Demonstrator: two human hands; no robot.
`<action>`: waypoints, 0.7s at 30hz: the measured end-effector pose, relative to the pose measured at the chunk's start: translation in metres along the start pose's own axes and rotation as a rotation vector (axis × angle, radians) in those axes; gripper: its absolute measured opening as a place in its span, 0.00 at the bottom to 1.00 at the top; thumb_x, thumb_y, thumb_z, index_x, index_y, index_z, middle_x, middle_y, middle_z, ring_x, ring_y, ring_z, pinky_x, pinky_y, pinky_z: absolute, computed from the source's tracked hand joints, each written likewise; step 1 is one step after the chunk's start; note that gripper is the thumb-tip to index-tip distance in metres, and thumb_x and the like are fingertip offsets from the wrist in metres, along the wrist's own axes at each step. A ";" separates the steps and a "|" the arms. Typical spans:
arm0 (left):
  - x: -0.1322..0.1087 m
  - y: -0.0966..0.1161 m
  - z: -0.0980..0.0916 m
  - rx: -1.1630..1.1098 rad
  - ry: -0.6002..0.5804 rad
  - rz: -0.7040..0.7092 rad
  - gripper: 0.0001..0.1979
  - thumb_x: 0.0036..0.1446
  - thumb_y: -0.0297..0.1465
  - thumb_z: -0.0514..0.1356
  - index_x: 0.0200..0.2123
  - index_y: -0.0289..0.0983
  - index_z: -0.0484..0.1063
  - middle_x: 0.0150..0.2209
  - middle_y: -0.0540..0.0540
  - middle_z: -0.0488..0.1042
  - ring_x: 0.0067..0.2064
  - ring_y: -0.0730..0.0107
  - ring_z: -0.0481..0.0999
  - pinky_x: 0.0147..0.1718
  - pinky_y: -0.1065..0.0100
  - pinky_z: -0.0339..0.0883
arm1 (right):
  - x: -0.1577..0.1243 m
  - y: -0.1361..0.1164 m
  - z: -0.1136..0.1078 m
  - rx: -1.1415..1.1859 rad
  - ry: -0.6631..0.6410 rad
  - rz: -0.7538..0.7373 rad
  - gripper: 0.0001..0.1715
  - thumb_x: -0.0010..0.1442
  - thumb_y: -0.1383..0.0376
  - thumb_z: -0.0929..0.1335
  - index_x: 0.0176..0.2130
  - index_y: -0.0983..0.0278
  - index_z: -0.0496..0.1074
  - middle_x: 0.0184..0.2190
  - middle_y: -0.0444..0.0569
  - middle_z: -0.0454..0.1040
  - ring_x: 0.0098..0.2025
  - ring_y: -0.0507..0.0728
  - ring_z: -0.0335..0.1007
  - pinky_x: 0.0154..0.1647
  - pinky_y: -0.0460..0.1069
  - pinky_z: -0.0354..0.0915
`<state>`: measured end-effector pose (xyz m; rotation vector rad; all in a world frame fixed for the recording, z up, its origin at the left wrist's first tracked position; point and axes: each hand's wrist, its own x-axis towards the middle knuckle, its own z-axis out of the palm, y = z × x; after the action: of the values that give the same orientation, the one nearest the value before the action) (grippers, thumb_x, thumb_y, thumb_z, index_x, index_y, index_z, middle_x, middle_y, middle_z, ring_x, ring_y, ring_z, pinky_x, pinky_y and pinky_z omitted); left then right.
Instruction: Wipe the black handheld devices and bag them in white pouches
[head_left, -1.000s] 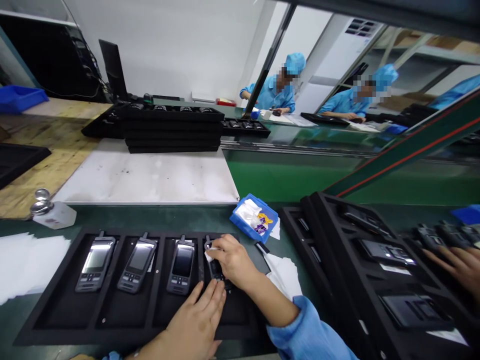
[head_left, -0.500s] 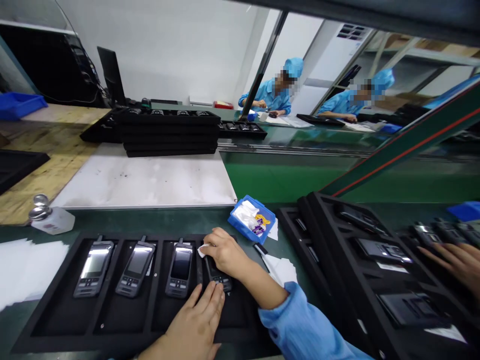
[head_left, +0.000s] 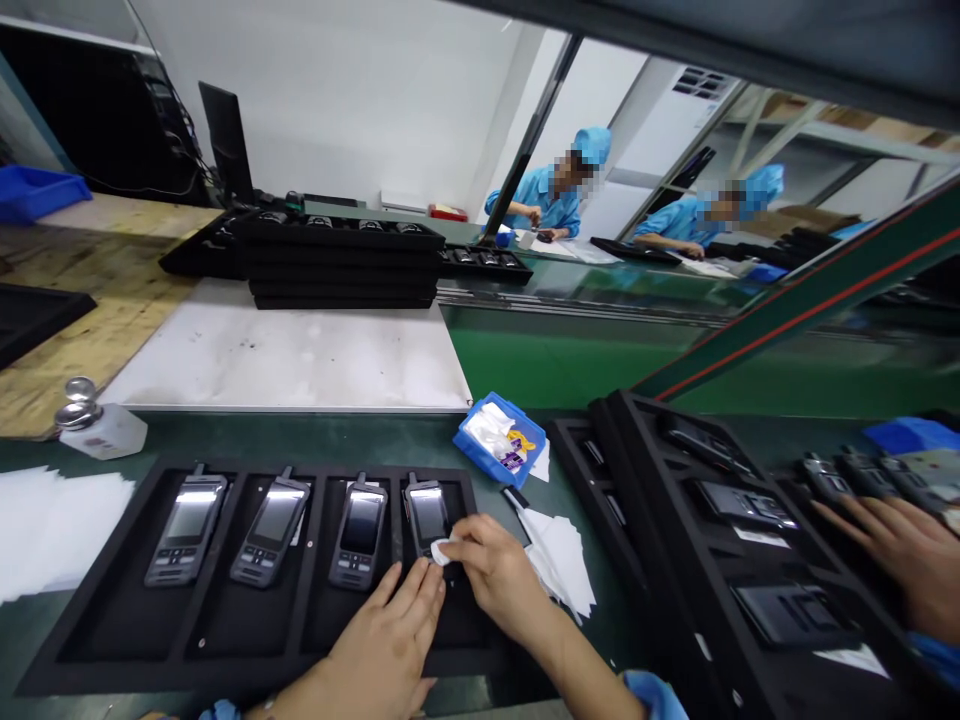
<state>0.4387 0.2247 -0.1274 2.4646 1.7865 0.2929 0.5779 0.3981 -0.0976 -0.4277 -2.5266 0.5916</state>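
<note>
Handset (head_left: 428,512) under a wipe, face up in the rightmost slot of a black tray

Clock directions are taken from this handset, whose antenna points to about 11 o'clock. The four-slot tray (head_left: 120,678) lies on the green bench (head_left: 337,437), and its other three slots, toward 9 o'clock, hold three similar handsets (head_left: 360,535), also face up.

At 4 o'clock the right hand (head_left: 499,580) pinches a small white wipe (head_left: 441,551) between thumb and fingers, at the handset's lower part. At 7 o'clock the left hand (head_left: 391,625) lies flat and unclenched — fingers stretched out, their tips over the handset's lower end.

Near the tray, at 2 o'clock, a blue box (head_left: 480,458) holds white wipes and some purple and yellow scraps. White sheets (head_left: 562,560) lie between 3 and 4 o'clock, and beyond them black trays (head_left: 651,510) bear dark devices (head_left: 795,612). Farther toward 3 o'clock is a co-worker's hand (head_left: 896,545), beside more handsets.

Well out at 9 o'clock lies a stack of white paper (head_left: 60,530); just above it stands a bottle (head_left: 109,432) with a metal top. Stacked trays (head_left: 341,275) sit at 11 o'clock; two people in blue caps (head_left: 592,146) work toward 1 and 2 o'clock.
</note>
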 end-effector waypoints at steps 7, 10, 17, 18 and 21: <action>0.000 0.003 -0.006 0.030 -0.003 -0.013 0.41 0.65 0.49 0.51 0.69 0.25 0.45 0.71 0.35 0.41 0.71 0.51 0.39 0.66 0.53 0.40 | 0.063 0.016 0.018 -0.117 0.063 0.002 0.19 0.62 0.76 0.63 0.41 0.60 0.80 0.35 0.50 0.73 0.38 0.57 0.65 0.40 0.51 0.66; 0.000 0.004 -0.008 0.039 -0.004 -0.006 0.41 0.65 0.48 0.51 0.68 0.24 0.46 0.71 0.34 0.43 0.71 0.50 0.40 0.66 0.52 0.42 | 0.056 0.011 0.020 -0.135 0.026 -0.061 0.20 0.63 0.77 0.63 0.41 0.59 0.80 0.34 0.50 0.73 0.37 0.57 0.64 0.40 0.52 0.66; 0.002 0.001 -0.021 0.054 0.047 0.030 0.36 0.66 0.47 0.50 0.66 0.25 0.54 0.66 0.34 0.58 0.68 0.50 0.54 0.63 0.54 0.50 | 0.004 -0.016 0.015 -0.109 0.021 -0.120 0.13 0.66 0.71 0.63 0.42 0.63 0.77 0.34 0.51 0.73 0.36 0.58 0.63 0.38 0.53 0.64; 0.001 0.002 -0.024 0.056 0.066 0.045 0.34 0.67 0.46 0.50 0.65 0.26 0.56 0.65 0.35 0.61 0.66 0.51 0.56 0.63 0.55 0.52 | -0.001 -0.020 0.015 -0.115 0.032 -0.105 0.14 0.66 0.72 0.63 0.43 0.63 0.77 0.34 0.51 0.73 0.35 0.58 0.63 0.36 0.52 0.63; -0.009 0.004 -0.029 0.030 0.170 0.048 0.27 0.66 0.41 0.53 0.62 0.30 0.63 0.60 0.39 0.69 0.61 0.55 0.66 0.61 0.57 0.57 | -0.006 -0.027 0.012 -0.062 0.080 -0.054 0.16 0.65 0.73 0.62 0.41 0.62 0.77 0.33 0.50 0.72 0.35 0.57 0.65 0.36 0.52 0.64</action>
<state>0.4339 0.2132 -0.0995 2.5761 1.8070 0.4967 0.5716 0.3683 -0.0961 -0.3964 -2.4769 0.4674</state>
